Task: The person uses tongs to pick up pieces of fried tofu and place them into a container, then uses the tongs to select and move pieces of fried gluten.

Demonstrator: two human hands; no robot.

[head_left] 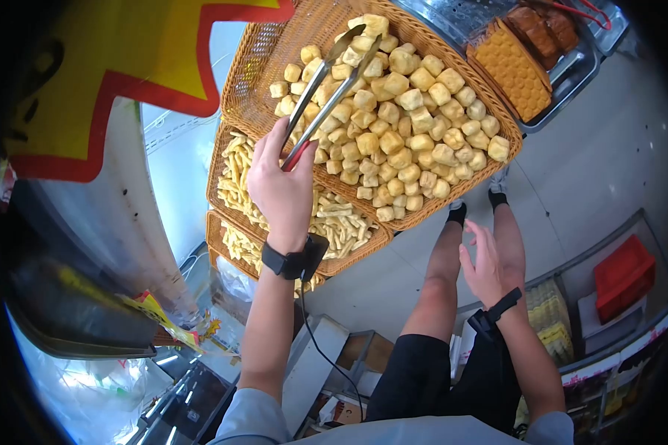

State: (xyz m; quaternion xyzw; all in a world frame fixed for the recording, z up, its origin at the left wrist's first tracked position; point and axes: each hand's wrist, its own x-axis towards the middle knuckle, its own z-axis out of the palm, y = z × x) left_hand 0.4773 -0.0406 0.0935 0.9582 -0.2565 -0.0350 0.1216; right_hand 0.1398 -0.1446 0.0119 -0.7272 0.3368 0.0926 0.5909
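Observation:
My left hand [280, 189] grips metal tongs [321, 113] with red on the handle, reaching over a wicker basket [513, 119]. The basket holds a heap of golden, cube-shaped fried tofu puffs [399, 158]. At the far side of the heap, the two tong tips stand apart, with puffs around and between them. Below my left wrist lies a second basket of pale yellow strips [337, 221]. My right hand [484, 265] hangs in front of my legs, holding nothing, its fingers loosely spread.
Flat orange-brown slabs [509, 70] and darker brown pieces [542, 33] sit in a metal tray [571, 87] at upper right. A yellow sign with red edging [105, 93] juts in at upper left. A red box [623, 278] stands on the shelf at right.

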